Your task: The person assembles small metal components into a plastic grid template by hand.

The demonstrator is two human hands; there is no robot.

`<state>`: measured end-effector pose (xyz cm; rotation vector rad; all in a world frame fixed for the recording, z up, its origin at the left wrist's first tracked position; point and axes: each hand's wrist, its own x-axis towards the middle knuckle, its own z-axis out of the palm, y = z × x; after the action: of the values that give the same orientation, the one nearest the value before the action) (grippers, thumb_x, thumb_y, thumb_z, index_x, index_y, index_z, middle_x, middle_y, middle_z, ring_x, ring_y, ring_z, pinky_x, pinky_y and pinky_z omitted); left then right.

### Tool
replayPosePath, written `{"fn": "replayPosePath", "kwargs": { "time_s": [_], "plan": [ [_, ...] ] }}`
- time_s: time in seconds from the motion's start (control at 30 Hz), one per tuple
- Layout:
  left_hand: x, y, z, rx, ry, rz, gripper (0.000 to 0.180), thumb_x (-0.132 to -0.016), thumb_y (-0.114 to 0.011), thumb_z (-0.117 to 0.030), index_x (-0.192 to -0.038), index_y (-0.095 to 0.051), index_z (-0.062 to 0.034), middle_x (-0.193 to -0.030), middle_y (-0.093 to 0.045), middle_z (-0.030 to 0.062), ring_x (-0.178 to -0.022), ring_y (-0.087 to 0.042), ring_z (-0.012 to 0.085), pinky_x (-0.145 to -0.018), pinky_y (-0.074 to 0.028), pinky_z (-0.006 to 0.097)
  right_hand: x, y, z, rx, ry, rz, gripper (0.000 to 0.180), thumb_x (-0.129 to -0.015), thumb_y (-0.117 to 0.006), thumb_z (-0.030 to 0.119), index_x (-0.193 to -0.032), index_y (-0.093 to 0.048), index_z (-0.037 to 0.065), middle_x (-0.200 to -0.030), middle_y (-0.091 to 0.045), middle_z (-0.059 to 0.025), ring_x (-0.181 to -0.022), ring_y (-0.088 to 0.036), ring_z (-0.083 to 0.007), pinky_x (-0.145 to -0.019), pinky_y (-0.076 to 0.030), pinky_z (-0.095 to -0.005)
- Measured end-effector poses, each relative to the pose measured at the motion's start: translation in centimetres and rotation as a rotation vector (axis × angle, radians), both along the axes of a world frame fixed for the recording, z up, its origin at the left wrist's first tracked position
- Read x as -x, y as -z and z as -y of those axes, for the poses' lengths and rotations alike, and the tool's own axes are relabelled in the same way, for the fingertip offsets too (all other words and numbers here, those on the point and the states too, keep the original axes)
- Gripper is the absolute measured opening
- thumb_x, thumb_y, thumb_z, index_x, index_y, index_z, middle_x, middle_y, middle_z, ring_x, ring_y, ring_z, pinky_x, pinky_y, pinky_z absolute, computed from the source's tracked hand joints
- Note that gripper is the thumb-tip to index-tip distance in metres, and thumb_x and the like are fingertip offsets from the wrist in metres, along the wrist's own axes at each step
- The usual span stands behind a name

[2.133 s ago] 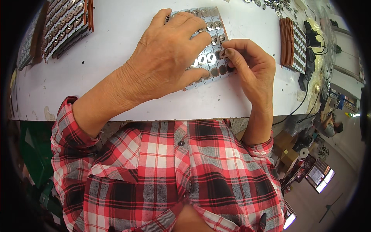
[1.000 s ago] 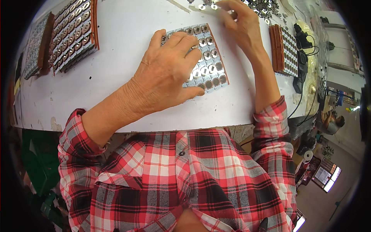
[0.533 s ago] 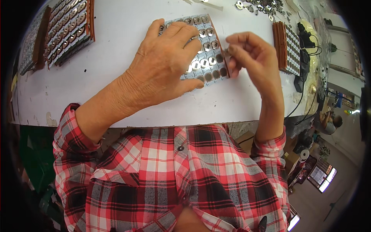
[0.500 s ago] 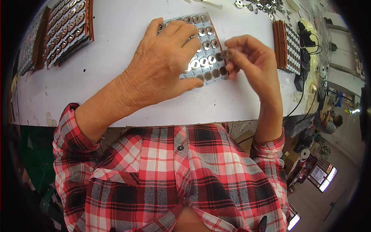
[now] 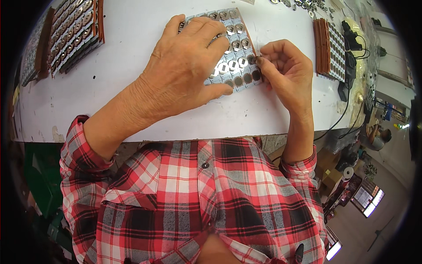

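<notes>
A light blue circuit board panel point(image 5: 244, 52) lies on the white table, with rows of round metal battery clips point(image 5: 233, 65) on it. Bare dark round pads point(image 5: 238, 81) line its nearest row. Across the panel's left part rests my left hand point(image 5: 187, 66), fingers spread and lying on it, thumb near the front edge; it covers several clips. My right hand point(image 5: 285, 68) is at the right edge, thumb and fingers pinched at a small dark metal clip point(image 5: 251, 60) at the end of a row. The fingertips partly hide that clip.
Stacks of similar panels stand at the left point(image 5: 74, 35) and the right point(image 5: 329, 50). Loose metal clips point(image 5: 303, 6) are heaped at the far right. Black cables and plugs point(image 5: 349, 39) run along the right side beside yellowish plastic sheeting point(image 5: 358, 70).
My right hand has brought the small clip down and left onto the panel's right edge, its fingers curling more. My left hand stays spread on the panel, which has shifted slightly in view.
</notes>
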<state>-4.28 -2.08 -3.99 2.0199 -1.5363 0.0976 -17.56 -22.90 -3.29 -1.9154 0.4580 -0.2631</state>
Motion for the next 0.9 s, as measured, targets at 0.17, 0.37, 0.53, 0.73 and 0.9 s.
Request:
{"fn": "replayPosePath", "kwargs": {
  "time_s": [0.17,0.37,0.53,0.73,0.9],
  "plan": [
    [0.1,0.1,0.0,0.003,-0.008,-0.001,0.074,-0.055,-0.098,-0.021,-0.120,-0.068,-0.0023,-0.130,-0.066,0.0135,-0.123,-0.061,0.0334,-0.108,-0.046,0.048,-0.1,-0.7,0.0,0.078,-0.081,-0.052,0.005,-0.095,-0.071,-0.002,-0.099,-0.073,-0.002,-0.082,-0.072,-0.0002,-0.065,-0.059,-0.0014,-0.052,-0.044,-0.0180],
    [0.0,0.0,0.0,-0.009,-0.017,-0.016,0.073,-0.055,-0.098,-0.021,-0.119,-0.068,-0.0016,-0.131,-0.066,0.0142,-0.123,-0.061,0.0333,-0.108,-0.046,0.047,0.0,-0.1,-0.1,0.131,-0.089,-0.050,0.010,-0.094,-0.070,-0.001,-0.103,-0.076,-0.002,-0.083,-0.072,0.0011,-0.074,-0.063,-0.0021,-0.065,-0.049,-0.0180],
    [0.1,-0.3,-0.1,-0.020,-0.024,-0.015,0.074,-0.055,-0.098,-0.021,-0.119,-0.069,-0.0011,-0.131,-0.065,0.0146,-0.124,-0.061,0.0335,-0.108,-0.046,0.047,0.0,0.4,0.2,0.127,-0.089,-0.035,0.011,-0.094,-0.070,-0.001,-0.103,-0.076,-0.002,-0.084,-0.072,0.0014,-0.075,-0.063,-0.0022,-0.067,-0.050,-0.0183],
    [0.2,-0.8,-0.3,-0.037,0.015,-0.026,0.071,-0.060,-0.097,-0.024,-0.119,-0.066,-0.0004,-0.130,-0.063,0.0161,-0.124,-0.059,0.0342,-0.107,-0.043,0.048,-0.8,-1.0,0.4,0.060,-0.145,-0.131,0.010,-0.094,-0.070,-0.002,-0.102,-0.076,-0.002,-0.086,-0.073,0.0005,-0.076,-0.064,-0.0032,-0.067,-0.050,-0.0187],
    [0.5,-2.2,-0.9,-0.184,-0.025,-0.010,0.066,-0.064,-0.096,-0.028,-0.115,-0.064,0.0007,-0.128,-0.060,0.0178,-0.123,-0.057,0.0358,-0.108,-0.039,0.056,-6.1,-2.4,1.7,0.677,-0.246,0.194,0.019,-0.092,-0.077,0.011,-0.108,-0.076,0.002,-0.104,-0.074,-0.0093,-0.093,-0.069,-0.0232,-0.079,-0.054,-0.0326]
  ]
}}
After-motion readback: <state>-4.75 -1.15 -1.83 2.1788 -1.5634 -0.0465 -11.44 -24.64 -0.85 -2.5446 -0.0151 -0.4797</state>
